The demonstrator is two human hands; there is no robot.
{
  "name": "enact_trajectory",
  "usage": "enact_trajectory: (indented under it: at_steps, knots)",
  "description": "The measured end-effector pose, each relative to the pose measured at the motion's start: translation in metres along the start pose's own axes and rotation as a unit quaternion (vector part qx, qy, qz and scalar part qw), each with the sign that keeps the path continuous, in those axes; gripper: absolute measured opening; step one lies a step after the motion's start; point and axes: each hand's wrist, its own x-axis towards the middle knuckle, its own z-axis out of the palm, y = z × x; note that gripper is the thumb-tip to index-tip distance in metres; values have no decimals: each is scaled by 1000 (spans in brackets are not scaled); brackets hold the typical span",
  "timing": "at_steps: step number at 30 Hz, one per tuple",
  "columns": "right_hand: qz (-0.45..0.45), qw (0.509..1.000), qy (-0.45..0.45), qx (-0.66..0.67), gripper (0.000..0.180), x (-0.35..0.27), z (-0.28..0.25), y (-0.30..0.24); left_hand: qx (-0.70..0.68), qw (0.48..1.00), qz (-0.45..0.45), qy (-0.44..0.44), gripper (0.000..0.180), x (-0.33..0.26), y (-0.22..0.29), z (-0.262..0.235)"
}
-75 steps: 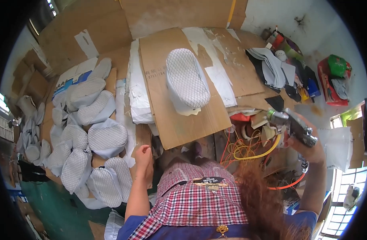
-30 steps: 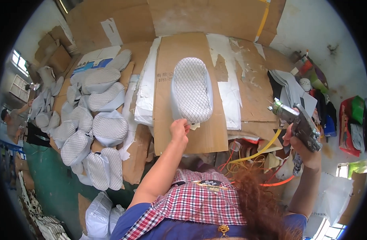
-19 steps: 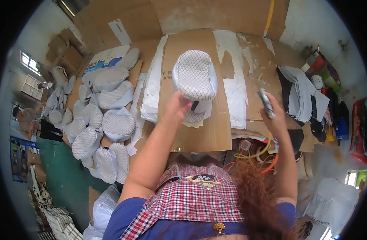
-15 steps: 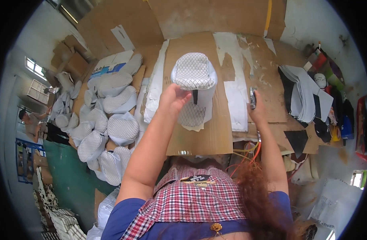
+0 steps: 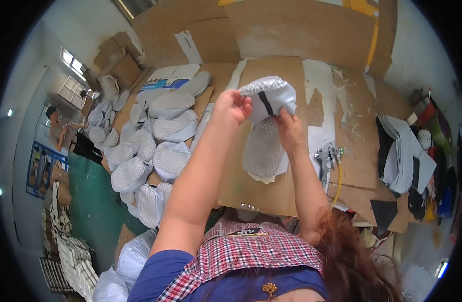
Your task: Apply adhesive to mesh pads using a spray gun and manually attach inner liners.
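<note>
Both forearms reach up and forward over the cardboard-covered tabletop (image 5: 251, 186). Left hand (image 5: 231, 106) grip pinches the left edge of a white mesh-patterned piece (image 5: 271, 95), lifted and folded above the tabletop; right hand (image 5: 290, 132) grip grasps its lower right edge. Spray gun (image 5: 327, 157) lies just right of the right forearm.

Both forearms reach far forward; the left hand (image 5: 232, 106) and right hand (image 5: 290, 132) are raised, fingers pinched closed, near each other.

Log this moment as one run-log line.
left hand: grips mesh piece | right hand: grips the piece's lower edge | piece: lifted over cardboard | spray gun: lying on cardboard, right
</note>
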Motion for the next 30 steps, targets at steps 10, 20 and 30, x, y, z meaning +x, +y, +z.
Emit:
enact_trajectory:
  at_steps: [10, 20, 30]
  knots:
    - [-103, 991, -82, 8, 14, 85, 122, 0, -127, 982, 124, -57, 13, -51, 173, -21]
    - [-134, 931, -51, -337, 32, 96, 96, -6, -185, 929, 307, 98, 11, -120, 321, -244]
    - [-81, 984, 72, -141, 40, 85, 125, -47, -73, 837, 509, 187, 18, -112, 485, -468]
